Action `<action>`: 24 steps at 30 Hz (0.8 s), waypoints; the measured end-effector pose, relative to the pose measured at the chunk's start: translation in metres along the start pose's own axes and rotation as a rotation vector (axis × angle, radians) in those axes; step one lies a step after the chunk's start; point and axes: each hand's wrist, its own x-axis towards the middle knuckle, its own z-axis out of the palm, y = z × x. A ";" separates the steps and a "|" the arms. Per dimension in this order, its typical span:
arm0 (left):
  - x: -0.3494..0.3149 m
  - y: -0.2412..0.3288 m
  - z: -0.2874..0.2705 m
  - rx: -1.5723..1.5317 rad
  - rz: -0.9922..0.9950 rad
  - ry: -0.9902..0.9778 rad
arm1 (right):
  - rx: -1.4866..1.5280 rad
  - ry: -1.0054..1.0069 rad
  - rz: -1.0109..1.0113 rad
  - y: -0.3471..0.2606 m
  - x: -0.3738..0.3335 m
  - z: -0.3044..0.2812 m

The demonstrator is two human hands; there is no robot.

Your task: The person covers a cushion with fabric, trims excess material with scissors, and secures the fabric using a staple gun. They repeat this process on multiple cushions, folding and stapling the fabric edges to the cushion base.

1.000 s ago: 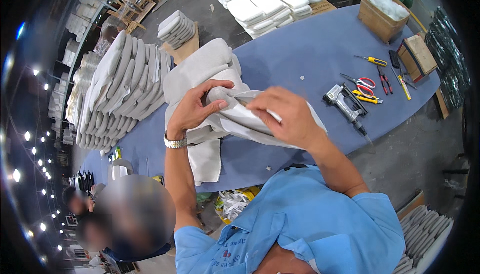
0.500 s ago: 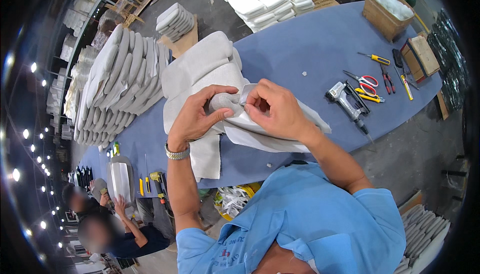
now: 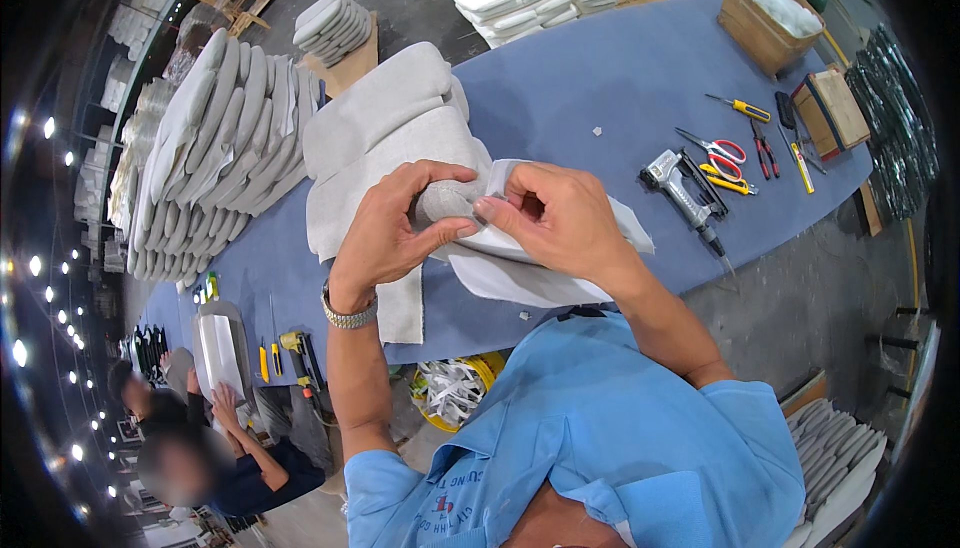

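Note:
A light grey fabric-covered cushion [image 3: 440, 206] with a rounded corner is between my hands, above the blue table. My left hand [image 3: 385, 216], with a metal watch at its wrist, curves round that corner, thumb and fingers on either side. My right hand [image 3: 560, 213] pinches the edge of the white backing fabric [image 3: 535, 283] beside the corner; its fingertips hide the exact grip. The rest of the white fabric spreads under my right hand towards my body. Beyond my left hand lie more grey cushions [image 3: 380, 113]. A pale cloth flap [image 3: 402, 310] hangs below my left wrist.
On the blue table [image 3: 570, 78] at right lie a staple gun [image 3: 682, 193], red-handled scissors [image 3: 722, 151], pliers [image 3: 764, 151] and a yellow screwdriver [image 3: 745, 108]. A carton [image 3: 745, 20] holds white stuffing. Cushions stack high [image 3: 215, 138] at left. Two people work beyond a second staple gun [image 3: 298, 358].
My right thumb has come forward against the cushion corner, and the right fingers have shifted along the white fabric edge. My left hand keeps its hold. The whole view has shifted slightly.

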 end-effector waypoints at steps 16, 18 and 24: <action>0.021 0.001 0.010 0.106 -0.064 0.051 | 0.158 0.135 -0.357 0.042 0.023 0.014; 0.023 0.008 0.007 0.093 -0.149 0.010 | 0.375 0.061 -0.286 0.051 0.024 0.017; 0.025 -0.005 0.008 0.122 -0.049 0.009 | 0.611 -0.022 -0.193 0.060 0.018 0.026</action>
